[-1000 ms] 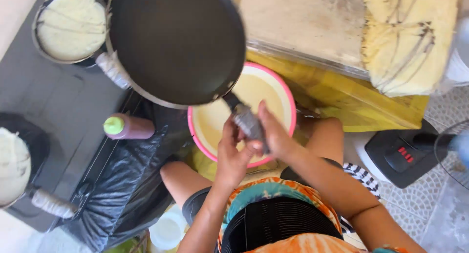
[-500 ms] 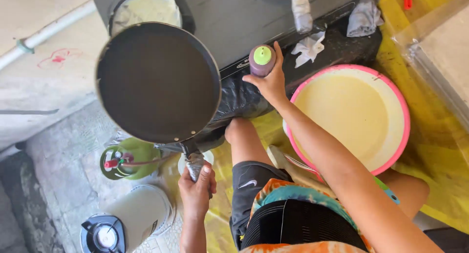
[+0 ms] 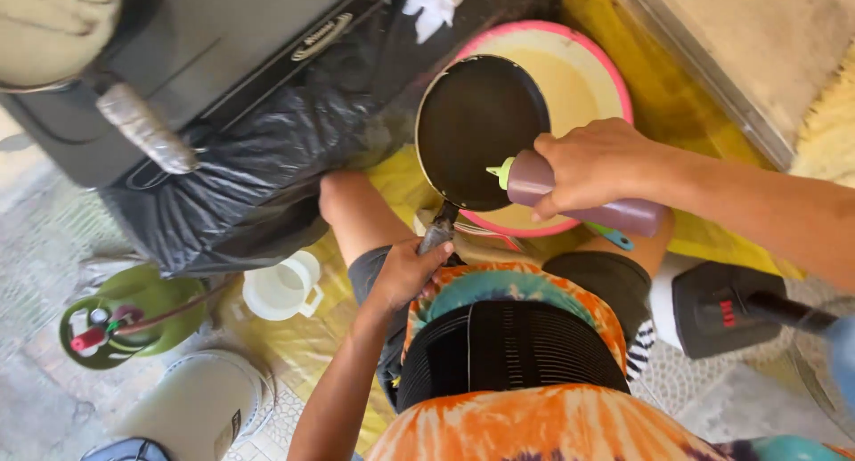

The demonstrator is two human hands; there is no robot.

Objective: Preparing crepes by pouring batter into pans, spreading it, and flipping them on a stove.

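Right hand fingers wrapped around a maroon plastic squeeze bottle with a lime-green nozzle, bottle lying almost sideways, nozzle tip over the lower right edge of the round black frying pan. Left hand closed on the pan's dark handle, just below the pan. Pan sits above and overlaps the left part of a pink-rimmed round bowl of pale batter. A teal-handled utensil pokes out below the bottle, right of the pan handle. Left of the pan: crumpled black plastic sheet draped under a dark grey stove top. Below-left of the pan: white plastic jug, then a green gas cylinder further left. Yellow cloth lies under the bowl, right of the pan.
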